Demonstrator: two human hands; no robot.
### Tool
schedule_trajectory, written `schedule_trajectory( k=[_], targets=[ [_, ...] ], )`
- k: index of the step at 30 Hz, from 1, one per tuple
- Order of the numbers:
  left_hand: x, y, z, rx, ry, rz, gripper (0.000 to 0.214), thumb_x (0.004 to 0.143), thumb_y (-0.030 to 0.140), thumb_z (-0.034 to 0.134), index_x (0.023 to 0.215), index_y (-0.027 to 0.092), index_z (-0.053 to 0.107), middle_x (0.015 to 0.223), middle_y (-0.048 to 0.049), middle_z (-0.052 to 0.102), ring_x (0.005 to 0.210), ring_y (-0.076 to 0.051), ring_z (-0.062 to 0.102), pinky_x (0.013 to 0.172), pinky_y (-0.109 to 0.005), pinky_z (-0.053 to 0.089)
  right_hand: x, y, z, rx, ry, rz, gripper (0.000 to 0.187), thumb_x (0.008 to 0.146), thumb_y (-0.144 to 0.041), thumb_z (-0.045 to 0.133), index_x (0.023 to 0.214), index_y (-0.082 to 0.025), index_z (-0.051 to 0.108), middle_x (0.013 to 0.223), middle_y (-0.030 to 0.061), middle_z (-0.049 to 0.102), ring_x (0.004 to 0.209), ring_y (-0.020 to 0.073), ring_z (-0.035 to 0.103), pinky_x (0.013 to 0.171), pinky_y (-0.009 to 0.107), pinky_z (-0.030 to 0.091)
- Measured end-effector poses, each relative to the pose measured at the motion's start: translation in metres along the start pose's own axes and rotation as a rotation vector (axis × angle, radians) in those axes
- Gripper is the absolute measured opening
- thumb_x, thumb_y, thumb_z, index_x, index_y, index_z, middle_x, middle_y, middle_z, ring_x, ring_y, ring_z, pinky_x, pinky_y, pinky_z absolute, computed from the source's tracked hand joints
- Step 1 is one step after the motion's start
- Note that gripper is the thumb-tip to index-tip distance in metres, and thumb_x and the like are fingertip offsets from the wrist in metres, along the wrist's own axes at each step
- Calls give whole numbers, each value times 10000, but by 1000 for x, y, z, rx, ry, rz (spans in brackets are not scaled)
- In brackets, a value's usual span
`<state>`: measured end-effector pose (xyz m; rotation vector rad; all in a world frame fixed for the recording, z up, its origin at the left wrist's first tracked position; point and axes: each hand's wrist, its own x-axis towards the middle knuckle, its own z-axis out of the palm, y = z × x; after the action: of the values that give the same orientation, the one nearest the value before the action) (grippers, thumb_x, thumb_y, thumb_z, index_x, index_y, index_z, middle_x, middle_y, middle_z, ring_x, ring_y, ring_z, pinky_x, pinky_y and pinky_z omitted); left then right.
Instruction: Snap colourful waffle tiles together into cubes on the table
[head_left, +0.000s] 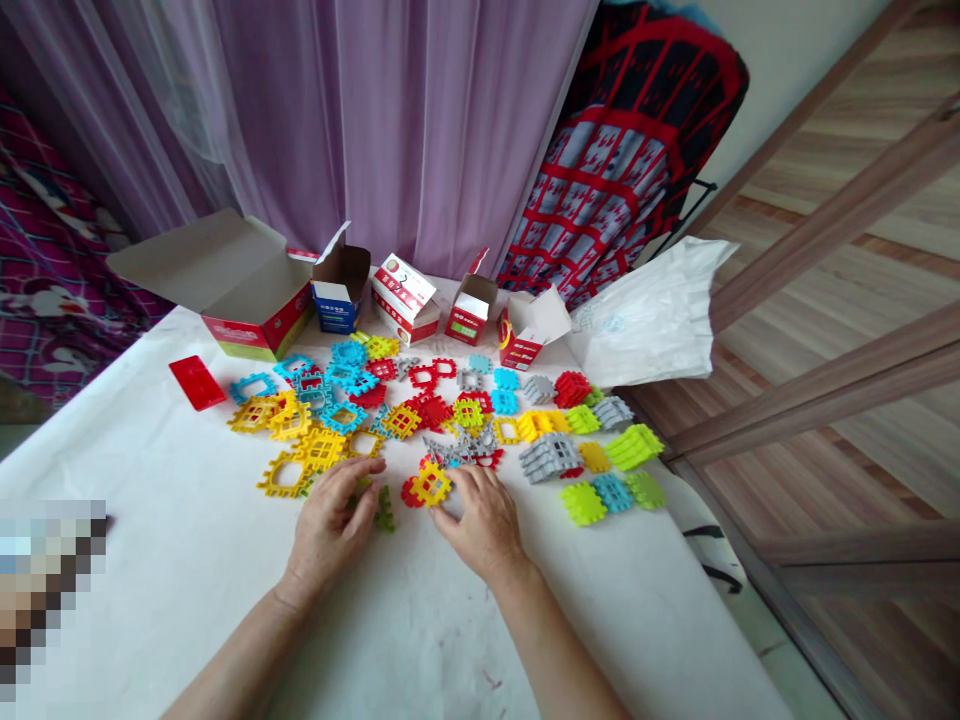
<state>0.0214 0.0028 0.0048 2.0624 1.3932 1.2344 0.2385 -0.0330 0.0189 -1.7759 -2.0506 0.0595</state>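
Observation:
Between the thumb and fingers of my right hand [484, 515] is a yellow interlocking building block [432, 484] with notched edges and an open middle. A red block [410, 491] sits right behind it. My left hand [334, 525] is curved over the table, its thumb and index finger apart. Beside its thumb lies a green block [385, 511], and part of another greenish piece shows under the fingers. Just beyond my left hand are yellow blocks [322, 449]. Grey blocks [461, 450] lie past my right hand.
Mixed blocks spread across the white table [187, 500]. Stacked grey blocks [551, 458] and green blocks [634, 447] stand at right. A red tray [197, 383] lies left. Behind are a large open box [259, 325], several small boxes [405, 300] and a white bag [652, 315].

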Motion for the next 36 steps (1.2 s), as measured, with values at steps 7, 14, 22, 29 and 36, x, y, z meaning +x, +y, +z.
schedule_trajectory(
  k=[7, 14, 22, 29, 36],
  targets=[
    [-1, -6, 3, -4, -2, 2, 258, 913, 366, 508, 1076, 233, 657, 1033, -45, 744, 981, -198, 694, 895, -343, 555, -9, 6, -2, 22, 228, -32, 301, 792, -338, 721, 1038, -199, 617, 971, 72, 696, 908, 241, 629, 799, 358, 493],
    [-1, -8, 2, 1, 7, 21, 262, 908, 374, 522, 1070, 232, 672, 1030, -45, 744, 952, -198, 698, 868, -332, 558, -46, 43, -8, -114, 364, 184, 246, 833, -368, 655, 998, -194, 602, 911, 73, 702, 854, 236, 628, 776, 347, 465],
    [0, -8, 1, 10, -7, 12, 270, 899, 393, 521, 1058, 241, 677, 1028, -47, 749, 954, -211, 703, 874, -351, 558, -50, 63, -5, -213, 369, 308, 213, 800, -356, 698, 919, -199, 618, 871, 63, 691, 830, 232, 615, 740, 329, 432],
    [1, -8, 1, 8, -7, -11, 278, 892, 397, 512, 1053, 242, 678, 1031, -58, 750, 960, -223, 705, 877, -372, 563, -50, 59, -5, -214, 369, 335, 199, 794, -339, 700, 918, -207, 618, 895, 56, 690, 857, 230, 602, 758, 323, 425],
    [0, -8, 1, 10, -19, 1, 283, 897, 387, 508, 1063, 234, 679, 1030, -55, 749, 953, -215, 699, 871, -357, 559, -50, 58, -6, -225, 341, 361, 192, 803, -341, 684, 920, -203, 619, 900, 64, 680, 865, 232, 590, 767, 329, 424]
  ],
)
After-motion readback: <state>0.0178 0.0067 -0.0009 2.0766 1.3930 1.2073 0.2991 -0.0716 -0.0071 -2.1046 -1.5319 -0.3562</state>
